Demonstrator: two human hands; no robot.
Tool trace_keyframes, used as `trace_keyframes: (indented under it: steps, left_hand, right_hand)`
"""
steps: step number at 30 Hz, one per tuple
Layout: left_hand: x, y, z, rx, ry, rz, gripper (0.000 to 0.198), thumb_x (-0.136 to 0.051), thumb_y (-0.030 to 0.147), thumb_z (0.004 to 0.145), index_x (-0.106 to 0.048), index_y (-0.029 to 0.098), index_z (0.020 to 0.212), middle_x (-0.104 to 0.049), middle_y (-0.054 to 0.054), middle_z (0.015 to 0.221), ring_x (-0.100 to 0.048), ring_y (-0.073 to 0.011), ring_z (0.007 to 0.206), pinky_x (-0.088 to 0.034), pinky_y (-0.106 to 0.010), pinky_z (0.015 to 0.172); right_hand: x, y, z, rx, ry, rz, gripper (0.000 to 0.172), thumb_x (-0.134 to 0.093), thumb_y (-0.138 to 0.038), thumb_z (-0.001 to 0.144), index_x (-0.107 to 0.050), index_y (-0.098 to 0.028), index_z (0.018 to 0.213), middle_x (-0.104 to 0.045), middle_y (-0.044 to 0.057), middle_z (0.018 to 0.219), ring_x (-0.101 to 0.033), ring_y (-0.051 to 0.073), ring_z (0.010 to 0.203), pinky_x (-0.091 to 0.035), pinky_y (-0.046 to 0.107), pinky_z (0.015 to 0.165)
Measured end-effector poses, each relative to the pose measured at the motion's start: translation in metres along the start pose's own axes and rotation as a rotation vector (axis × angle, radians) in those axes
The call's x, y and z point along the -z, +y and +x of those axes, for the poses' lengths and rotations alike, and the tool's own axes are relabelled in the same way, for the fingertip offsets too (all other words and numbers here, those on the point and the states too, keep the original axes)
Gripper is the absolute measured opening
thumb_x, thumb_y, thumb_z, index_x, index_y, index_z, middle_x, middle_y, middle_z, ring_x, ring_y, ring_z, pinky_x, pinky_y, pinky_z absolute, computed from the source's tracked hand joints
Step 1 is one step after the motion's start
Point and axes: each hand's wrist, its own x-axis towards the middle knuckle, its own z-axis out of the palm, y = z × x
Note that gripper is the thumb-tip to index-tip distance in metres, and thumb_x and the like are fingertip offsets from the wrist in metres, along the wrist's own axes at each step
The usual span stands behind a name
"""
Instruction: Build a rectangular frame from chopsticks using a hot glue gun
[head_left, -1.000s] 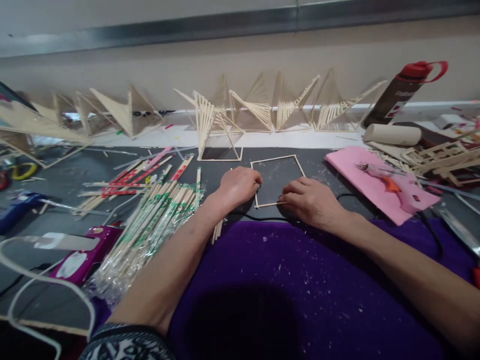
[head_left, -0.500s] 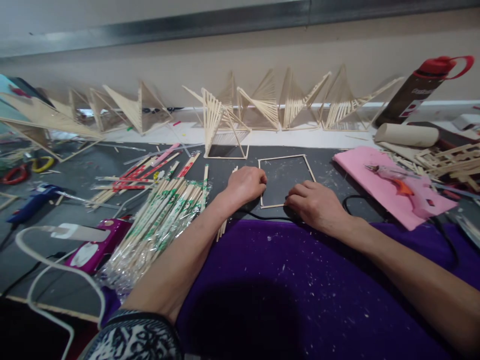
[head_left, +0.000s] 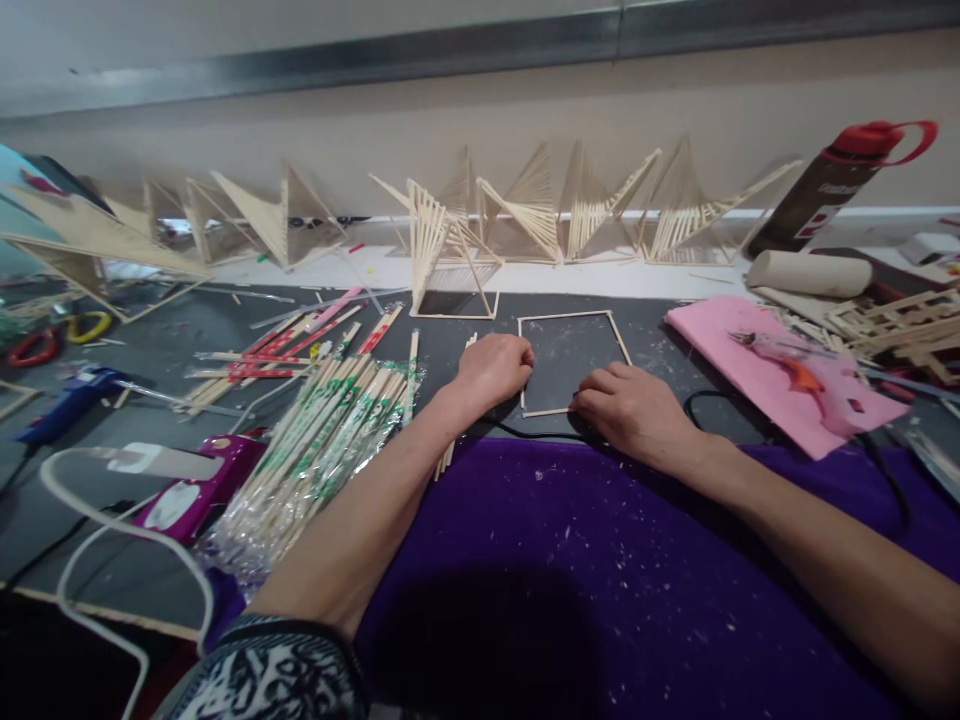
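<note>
A square frame of thin wooden sticks [head_left: 566, 316] lies flat on the grey tabletop in front of me. My left hand [head_left: 495, 368] is closed, its fingertips pinching at the frame's left stick. At the near right corner, my right hand [head_left: 622, 405] is closed on the frame, covering that corner. Beside and partly under my left hand lie a few loose chopsticks [head_left: 444, 460].
Left of my arm is a heap of wrapped chopsticks [head_left: 322, 430], with a purple power strip [head_left: 206, 490] and blue glue gun [head_left: 71, 400]. A pink glue gun [head_left: 806, 375] rests on pink foam [head_left: 701, 325]. Twisted stick models [head_left: 442, 235] and a bottle [head_left: 817, 190] line the back.
The camera view has shifted very slightly. Both hands and the square stick frame stay in the same place.
</note>
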Motion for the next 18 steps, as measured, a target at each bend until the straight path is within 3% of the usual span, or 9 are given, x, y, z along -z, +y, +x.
trace_keyframes:
  steps: [11, 18]
  left_hand:
    - [-0.001, 0.0, 0.001, 0.025, 0.01, -0.023, 0.02, -0.052, 0.024, 0.071, -0.068, 0.023, 0.082, -0.067, -0.004, 0.081, -0.06, -0.0179, 0.079, -0.042, -0.026, 0.068]
    - [-0.008, -0.008, 0.006, 0.022, 0.03, -0.126, 0.019, -0.054, 0.022, 0.069, -0.068, 0.022, 0.081, -0.068, -0.004, 0.082, -0.061, -0.0174, 0.079, -0.044, -0.026, 0.071]
  right_hand:
    - [0.013, -0.007, 0.0, -0.058, 0.082, 0.136, 0.026, -0.041, -0.028, 0.09, -0.066, -0.02, 0.092, -0.062, 0.005, 0.088, -0.049, 0.016, 0.08, -0.034, 0.029, 0.068]
    - [0.025, -0.026, 0.025, -0.139, -0.086, 0.067, 0.024, -0.044, -0.025, 0.087, -0.067, -0.022, 0.083, -0.062, 0.005, 0.078, -0.052, 0.016, 0.076, -0.033, 0.027, 0.061]
